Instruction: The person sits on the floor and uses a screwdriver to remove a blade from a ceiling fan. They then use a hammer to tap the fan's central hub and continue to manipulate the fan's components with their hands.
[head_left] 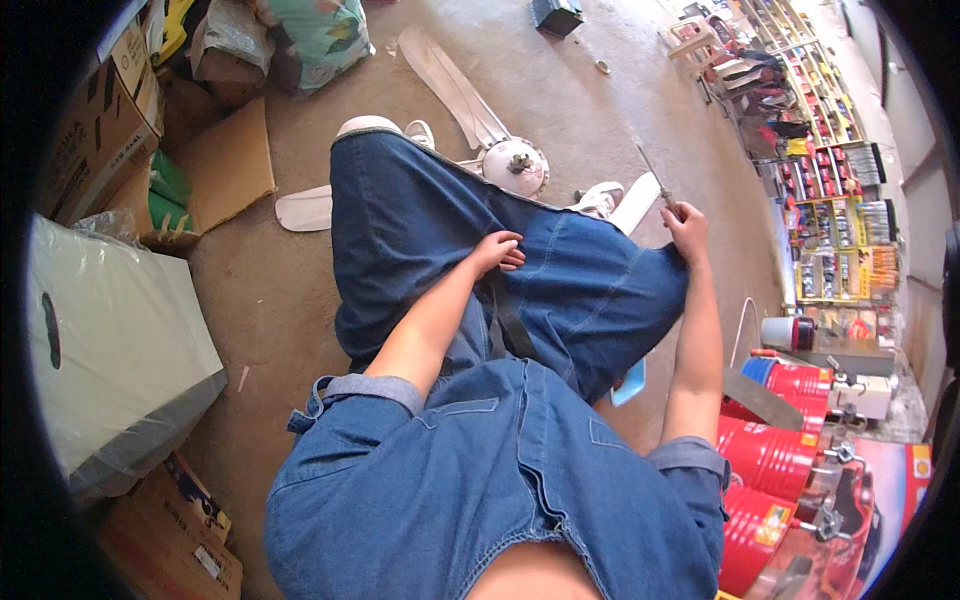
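My right hand (683, 226) grips a screwdriver (667, 192), its long shank pointing up, beside the denim apron (600, 280) spread over my knees. My left hand (497, 250) lies on the apron near the middle, fingers loosely curled; what they hold, if anything, is unclear. Beyond the apron a white ceiling fan lies on the floor, with its motor housing (515, 163) and blades (440, 75). The apron partly hides it. My shoes (600, 200) show at the apron's far edge.
Cardboard boxes (110, 120), bags (310, 40) and a wrapped pale block (120, 330) line the left. On the right stand red drums (760, 450) and shelves (830, 220) of goods. A dark box (556, 15) sits at the back.
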